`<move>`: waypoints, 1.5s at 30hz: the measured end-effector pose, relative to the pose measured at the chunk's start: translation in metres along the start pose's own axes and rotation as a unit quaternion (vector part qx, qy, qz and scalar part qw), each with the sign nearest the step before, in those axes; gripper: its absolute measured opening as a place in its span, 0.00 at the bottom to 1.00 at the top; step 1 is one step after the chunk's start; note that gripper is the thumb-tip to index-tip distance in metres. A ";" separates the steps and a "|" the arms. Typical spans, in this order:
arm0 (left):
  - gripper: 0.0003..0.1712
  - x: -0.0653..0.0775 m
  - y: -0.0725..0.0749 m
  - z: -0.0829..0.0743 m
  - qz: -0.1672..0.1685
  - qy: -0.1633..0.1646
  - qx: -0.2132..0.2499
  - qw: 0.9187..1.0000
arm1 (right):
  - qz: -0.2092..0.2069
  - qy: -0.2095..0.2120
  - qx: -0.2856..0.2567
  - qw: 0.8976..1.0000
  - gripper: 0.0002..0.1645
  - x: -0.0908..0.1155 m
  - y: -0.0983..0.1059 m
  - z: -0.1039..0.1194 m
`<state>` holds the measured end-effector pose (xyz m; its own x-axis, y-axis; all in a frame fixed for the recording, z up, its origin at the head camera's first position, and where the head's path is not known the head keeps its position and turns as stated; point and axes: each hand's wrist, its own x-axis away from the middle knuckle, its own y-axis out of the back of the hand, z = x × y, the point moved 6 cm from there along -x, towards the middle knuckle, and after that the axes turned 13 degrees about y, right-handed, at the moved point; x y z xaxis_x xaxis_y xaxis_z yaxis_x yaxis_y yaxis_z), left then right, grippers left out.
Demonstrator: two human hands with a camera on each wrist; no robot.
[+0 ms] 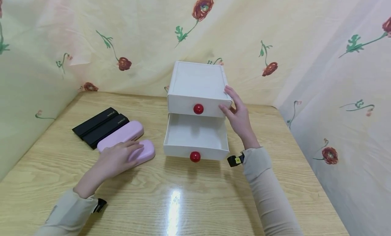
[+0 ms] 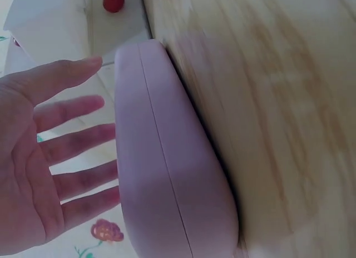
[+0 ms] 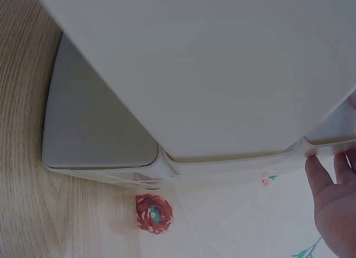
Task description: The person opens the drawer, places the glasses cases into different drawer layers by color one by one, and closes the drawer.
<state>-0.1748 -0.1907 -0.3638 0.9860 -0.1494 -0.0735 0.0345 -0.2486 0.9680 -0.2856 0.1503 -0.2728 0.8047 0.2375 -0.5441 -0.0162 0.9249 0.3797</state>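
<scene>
A small white drawer cabinet [image 1: 198, 80] stands at the middle of the table, with a red knob [image 1: 198, 109] on its top drawer. Below that, a pulled-out white drawer [image 1: 180, 151] shows a bare inside. My right hand [image 1: 239, 119] rests at the cabinet's upper right corner, thumb at the front; its fingertips touch the side edge in the right wrist view. Over the nearer lilac glasses case [image 1: 148, 150] is my left hand [image 1: 117, 158]. Its fingers are spread and straight in the left wrist view, fingertips right at the case's upper face.
Beyond the near case lies a second lilac glasses case [image 1: 122, 136]. Two long black cases, one of them the nearer black case [image 1: 107, 129], lie side by side at the left. Flower-patterned cloth [image 1: 146, 36] hangs behind and beside the wooden table [image 1: 137, 209].
</scene>
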 end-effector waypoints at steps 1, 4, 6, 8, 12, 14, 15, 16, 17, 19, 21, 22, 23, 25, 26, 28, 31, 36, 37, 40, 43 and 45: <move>0.25 0.000 -0.001 0.001 0.001 -0.005 -0.003 1.000 | 0.000 0.000 0.001 1.000 0.35 0.000 0.000 -0.003; 0.25 0.000 -0.002 0.002 0.002 -0.018 -0.008 1.000 | 0.000 0.001 0.006 1.000 0.35 -0.001 0.000 -0.011; 0.25 0.001 -0.003 0.003 0.003 -0.025 -0.012 1.000 | 0.000 0.001 0.008 1.000 0.35 -0.001 0.000 -0.014; 0.25 0.001 -0.003 0.004 0.005 -0.031 -0.016 0.999 | 0.000 0.002 0.006 1.000 0.35 -0.001 0.000 -0.010; 0.26 0.002 -0.004 0.007 0.009 -0.032 -0.019 0.999 | 0.002 0.004 0.002 1.000 0.35 0.001 -0.001 0.003; 0.26 0.002 -0.005 0.009 0.011 -0.030 -0.017 0.999 | 0.003 0.004 0.002 1.000 0.36 0.001 -0.001 0.006; 0.27 0.002 -0.006 0.010 0.011 -0.031 -0.016 0.999 | 0.003 0.004 0.004 1.000 0.36 0.001 -0.001 0.004; 0.27 0.002 -0.006 0.011 0.011 -0.032 -0.015 0.999 | 0.003 0.004 0.004 1.000 0.36 0.000 -0.001 0.001; 0.27 0.002 -0.007 0.011 0.012 -0.034 -0.014 0.999 | 0.002 0.004 0.006 1.000 0.36 0.000 0.000 -0.003; 0.28 0.002 -0.007 0.012 0.013 -0.039 -0.012 0.999 | 0.001 0.005 0.009 1.000 0.36 -0.002 0.000 -0.011; 0.29 0.003 -0.006 0.014 0.014 -0.042 -0.013 0.999 | -0.001 0.010 0.010 1.000 0.35 -0.002 0.001 -0.016; 0.30 0.003 -0.006 0.015 0.015 -0.043 -0.012 0.999 | -0.002 0.012 0.011 1.000 0.36 -0.002 0.001 -0.018; 0.31 0.003 -0.006 0.015 0.017 -0.043 -0.013 0.999 | -0.002 0.014 0.011 1.000 0.36 -0.002 0.001 -0.019; 0.32 0.003 -0.007 0.017 0.019 -0.045 -0.014 0.999 | -0.003 0.016 0.011 1.000 0.36 -0.002 0.001 -0.020; 0.32 0.003 -0.007 0.018 0.021 -0.045 -0.014 0.999 | -0.003 0.016 0.011 1.000 0.36 -0.003 0.001 -0.020; 0.34 0.003 -0.008 0.019 0.025 -0.045 -0.013 0.999 | -0.002 0.013 0.010 1.000 0.36 -0.003 0.001 -0.020; 0.36 0.002 -0.009 0.020 0.029 -0.043 -0.011 0.999 | 0.001 0.007 0.007 1.000 0.35 -0.002 0.001 -0.014; 0.39 0.002 -0.010 0.021 0.035 -0.034 -0.012 0.999 | 0.004 0.002 0.006 1.000 0.35 0.000 0.000 0.005; 0.40 0.003 -0.010 0.021 0.035 -0.033 -0.013 0.999 | 0.004 0.003 0.005 1.000 0.35 0.000 0.000 0.007; 0.40 0.004 -0.010 0.021 0.034 -0.031 -0.015 0.999 | 0.004 0.002 0.003 1.000 0.35 0.000 0.000 0.005; 0.41 0.005 -0.010 0.021 0.033 -0.028 -0.015 0.999 | 0.002 -0.001 0.005 1.000 0.35 -0.001 0.001 -0.005; 0.41 0.006 -0.011 0.022 0.030 -0.030 -0.013 0.999 | 0.001 0.000 0.009 1.000 0.35 -0.002 0.001 -0.014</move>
<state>-0.1733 -0.2097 -0.3799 0.9749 -0.2208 -0.0286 -0.0193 -0.2120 0.9771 -0.2953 0.1549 -0.2815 0.8053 0.2389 -0.5426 -0.0072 0.9191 0.3940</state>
